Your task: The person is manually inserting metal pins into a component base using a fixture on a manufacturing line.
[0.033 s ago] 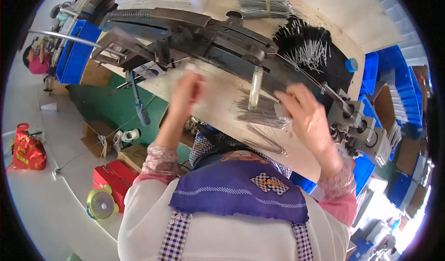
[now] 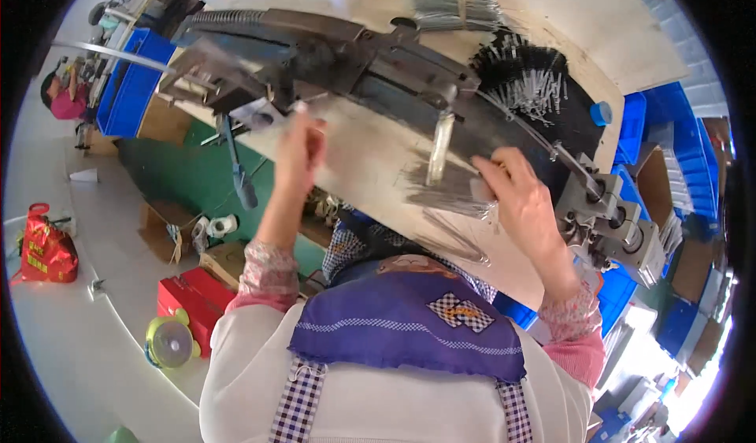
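My left hand (image 2: 301, 155) is closed, its fingertips pinched beside the left part of a long dark metal machine (image 2: 331, 53). A small pale spot shows at the fingertips; blur hides what they hold. My right hand (image 2: 526, 207) is curled above the worktable, just right of a pile of thin metal wires (image 2: 447, 187). What its fingers hold, if anything, cannot be made out. A clear upright strip (image 2: 439, 148) hangs from the machine over that pile. Several bent wires (image 2: 457, 234) lie closer to me.
Black-and-white wire pieces (image 2: 528, 77) lie on a black mat at right. Behind the machine is a tied wire bundle (image 2: 457, 2). A metal clamp mechanism (image 2: 618, 215) stands by the right table edge, near blue bins (image 2: 630, 124). A person (image 2: 67, 96) sits far left.
My left hand has shifted a little left and away from me, along the machine. My right hand has stayed almost in place by the wire pile.
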`<act>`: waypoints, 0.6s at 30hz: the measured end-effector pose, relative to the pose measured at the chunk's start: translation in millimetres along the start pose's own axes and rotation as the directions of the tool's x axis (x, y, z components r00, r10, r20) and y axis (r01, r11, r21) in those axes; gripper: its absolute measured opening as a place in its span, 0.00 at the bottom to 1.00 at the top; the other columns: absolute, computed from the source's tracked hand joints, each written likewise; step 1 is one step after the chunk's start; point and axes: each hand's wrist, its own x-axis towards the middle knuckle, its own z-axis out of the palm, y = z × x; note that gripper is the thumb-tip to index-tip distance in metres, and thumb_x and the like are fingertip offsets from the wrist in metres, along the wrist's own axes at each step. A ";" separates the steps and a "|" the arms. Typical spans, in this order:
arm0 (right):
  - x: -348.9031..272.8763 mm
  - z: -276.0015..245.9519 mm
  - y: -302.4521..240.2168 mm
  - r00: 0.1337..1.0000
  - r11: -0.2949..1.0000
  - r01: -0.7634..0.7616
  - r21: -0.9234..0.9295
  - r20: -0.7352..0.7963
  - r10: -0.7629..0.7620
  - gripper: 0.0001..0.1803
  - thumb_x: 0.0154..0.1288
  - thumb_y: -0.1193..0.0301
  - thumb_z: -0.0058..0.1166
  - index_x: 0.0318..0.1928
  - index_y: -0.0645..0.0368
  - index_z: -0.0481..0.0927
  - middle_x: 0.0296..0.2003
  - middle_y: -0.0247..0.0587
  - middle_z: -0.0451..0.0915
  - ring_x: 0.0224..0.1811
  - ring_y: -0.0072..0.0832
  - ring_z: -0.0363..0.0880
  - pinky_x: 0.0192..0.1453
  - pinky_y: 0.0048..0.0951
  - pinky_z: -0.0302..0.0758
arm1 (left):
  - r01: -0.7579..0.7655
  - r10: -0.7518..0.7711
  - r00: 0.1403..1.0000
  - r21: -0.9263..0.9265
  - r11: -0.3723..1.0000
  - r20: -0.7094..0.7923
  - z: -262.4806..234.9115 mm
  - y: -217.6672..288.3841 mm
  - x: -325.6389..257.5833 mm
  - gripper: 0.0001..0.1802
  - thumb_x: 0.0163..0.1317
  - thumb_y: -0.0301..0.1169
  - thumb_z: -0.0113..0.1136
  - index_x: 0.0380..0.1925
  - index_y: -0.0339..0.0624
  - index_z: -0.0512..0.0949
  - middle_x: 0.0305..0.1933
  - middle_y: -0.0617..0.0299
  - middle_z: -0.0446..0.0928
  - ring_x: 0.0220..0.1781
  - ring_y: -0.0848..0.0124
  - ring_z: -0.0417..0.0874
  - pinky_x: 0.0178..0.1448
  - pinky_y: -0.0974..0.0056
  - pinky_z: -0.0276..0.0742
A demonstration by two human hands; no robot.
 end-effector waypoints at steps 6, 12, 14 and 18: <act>-7.7 33.0 52.8 0.986 0.988 -0.155 -0.009 0.060 0.155 0.07 0.54 0.79 0.55 0.34 0.60 0.72 0.35 0.46 0.72 0.37 0.45 0.77 0.38 0.40 0.78 | -0.068 0.070 0.997 -0.090 0.994 0.023 -14.8 15.7 15.8 0.18 0.70 0.42 0.51 0.35 0.36 0.78 0.17 0.71 0.65 0.13 0.83 0.59 0.16 0.75 0.49; -38.3 -50.9 2.3 0.957 0.943 -0.287 0.170 0.103 0.272 0.07 0.54 0.81 0.57 0.34 0.63 0.74 0.30 0.43 0.75 0.32 0.37 0.78 0.36 0.31 0.75 | -0.430 0.438 0.897 -0.114 0.895 0.055 61.0 5.4 -33.4 0.14 0.73 0.39 0.47 0.31 0.42 0.73 0.19 0.73 0.60 0.16 0.84 0.55 0.19 0.75 0.50; -38.1 -81.5 -13.7 0.930 0.912 -0.359 0.198 -0.011 0.368 0.07 0.55 0.78 0.60 0.34 0.63 0.75 0.29 0.42 0.77 0.31 0.35 0.80 0.34 0.29 0.75 | -0.351 0.416 0.816 -0.226 0.908 0.402 119.8 14.8 -75.6 0.12 0.73 0.36 0.47 0.32 0.42 0.72 0.19 0.74 0.60 0.17 0.84 0.55 0.20 0.75 0.50; -15.8 -105.5 -5.0 0.802 0.807 -0.538 0.241 -0.148 0.579 0.08 0.61 0.72 0.61 0.37 0.63 0.78 0.28 0.39 0.81 0.29 0.18 0.78 0.34 0.21 0.73 | 0.271 -0.190 0.471 0.063 0.960 0.862 218.4 8.2 -74.9 0.11 0.71 0.35 0.49 0.32 0.41 0.72 0.18 0.74 0.58 0.17 0.83 0.56 0.20 0.74 0.49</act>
